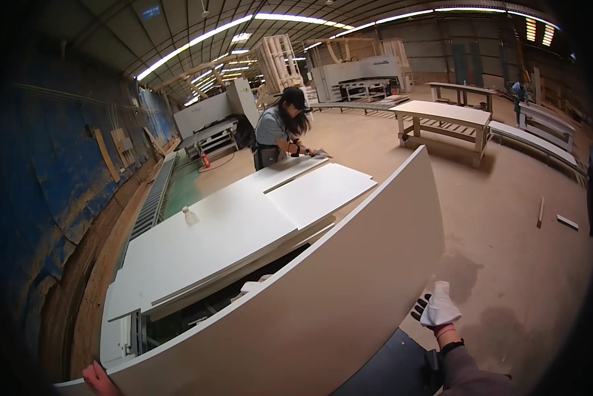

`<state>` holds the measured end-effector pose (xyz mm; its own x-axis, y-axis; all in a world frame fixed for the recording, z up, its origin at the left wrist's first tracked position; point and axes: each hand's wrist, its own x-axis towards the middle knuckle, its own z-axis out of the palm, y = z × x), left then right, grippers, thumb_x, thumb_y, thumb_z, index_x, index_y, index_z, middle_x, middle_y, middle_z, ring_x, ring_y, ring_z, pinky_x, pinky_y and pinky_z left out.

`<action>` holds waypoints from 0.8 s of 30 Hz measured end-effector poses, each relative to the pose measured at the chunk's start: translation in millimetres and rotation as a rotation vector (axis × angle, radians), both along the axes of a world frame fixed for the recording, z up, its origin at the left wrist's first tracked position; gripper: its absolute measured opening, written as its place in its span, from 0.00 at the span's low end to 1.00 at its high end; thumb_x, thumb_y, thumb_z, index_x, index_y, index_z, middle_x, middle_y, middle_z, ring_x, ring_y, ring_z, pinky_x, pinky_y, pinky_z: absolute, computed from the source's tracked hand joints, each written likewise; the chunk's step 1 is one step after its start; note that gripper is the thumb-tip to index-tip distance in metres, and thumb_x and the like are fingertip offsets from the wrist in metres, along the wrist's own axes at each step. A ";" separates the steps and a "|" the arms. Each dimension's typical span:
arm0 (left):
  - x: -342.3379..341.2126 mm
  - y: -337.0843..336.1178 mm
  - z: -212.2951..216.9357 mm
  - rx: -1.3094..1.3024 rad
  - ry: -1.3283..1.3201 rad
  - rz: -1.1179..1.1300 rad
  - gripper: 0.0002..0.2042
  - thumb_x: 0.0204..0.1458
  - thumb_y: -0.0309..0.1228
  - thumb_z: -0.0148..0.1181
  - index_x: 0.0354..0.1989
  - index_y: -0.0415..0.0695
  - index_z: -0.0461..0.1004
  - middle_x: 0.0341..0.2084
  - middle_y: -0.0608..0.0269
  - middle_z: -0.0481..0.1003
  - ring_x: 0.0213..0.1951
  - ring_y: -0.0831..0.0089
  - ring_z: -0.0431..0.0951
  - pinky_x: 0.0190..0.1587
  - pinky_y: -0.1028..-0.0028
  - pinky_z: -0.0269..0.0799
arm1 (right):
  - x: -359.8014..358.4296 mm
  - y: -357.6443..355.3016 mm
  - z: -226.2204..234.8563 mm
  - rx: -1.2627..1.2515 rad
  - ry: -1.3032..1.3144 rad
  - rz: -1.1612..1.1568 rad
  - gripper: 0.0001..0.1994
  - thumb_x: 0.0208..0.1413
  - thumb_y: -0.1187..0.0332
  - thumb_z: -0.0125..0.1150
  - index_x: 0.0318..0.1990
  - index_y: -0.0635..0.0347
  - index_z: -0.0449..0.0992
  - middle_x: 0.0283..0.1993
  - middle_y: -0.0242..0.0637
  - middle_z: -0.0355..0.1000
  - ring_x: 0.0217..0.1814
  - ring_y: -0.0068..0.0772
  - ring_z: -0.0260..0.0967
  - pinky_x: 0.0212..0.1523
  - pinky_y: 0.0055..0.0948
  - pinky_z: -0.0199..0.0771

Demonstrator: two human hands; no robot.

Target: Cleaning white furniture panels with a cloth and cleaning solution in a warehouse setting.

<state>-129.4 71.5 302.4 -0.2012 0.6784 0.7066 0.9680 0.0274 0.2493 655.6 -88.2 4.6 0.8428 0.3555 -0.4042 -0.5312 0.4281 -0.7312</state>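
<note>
A long white panel (329,297) stands on edge in front of me, running from the lower left to the middle right. At its lower left end my left hand (98,379) has its fingers hooked over the top edge. My right hand (423,307), in a dark-fingered glove, is closed around a white cloth (442,305) beside the panel's right end. Beyond the upright panel, flat white panels (210,231) lie stacked on a work table, with a smaller white panel (323,191) on their right. A clear bottle (190,216) sits on the stack.
Across the table a co-worker (280,132) leans over the far panels with a gloved hand on them. A roller conveyor (152,204) runs along the left. Another table (445,113) and a low bench (537,145) stand at the right. Offcuts (566,222) lie on the floor.
</note>
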 end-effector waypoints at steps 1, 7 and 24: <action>-38.0 16.0 -23.8 0.131 0.052 0.018 0.13 0.53 0.34 0.54 0.25 0.34 0.71 0.22 0.51 0.71 0.26 0.60 0.69 0.31 0.64 0.63 | -2.4 12.8 8.9 -0.032 -0.072 0.054 0.13 0.60 0.54 0.44 0.33 0.52 0.66 0.27 0.29 0.60 0.27 0.25 0.59 0.30 0.26 0.63; 27.4 19.2 -20.0 0.183 0.049 0.037 0.18 0.55 0.36 0.53 0.18 0.36 0.70 0.19 0.56 0.71 0.28 0.59 0.68 0.32 0.63 0.59 | -30.4 36.7 81.6 -0.718 -1.304 0.080 0.11 0.46 0.63 0.52 0.34 0.59 0.64 0.35 0.43 0.63 0.37 0.40 0.62 0.38 0.30 0.64; 127.3 69.3 -159.3 -0.598 0.093 -0.175 0.27 0.57 0.45 0.40 0.20 0.31 0.71 0.19 0.42 0.70 0.25 0.46 0.71 0.30 0.58 0.64 | 6.2 -199.3 66.0 -1.808 -1.406 0.346 0.35 0.07 0.65 0.71 0.35 0.60 0.63 0.36 0.45 0.60 0.40 0.48 0.61 0.38 0.38 0.66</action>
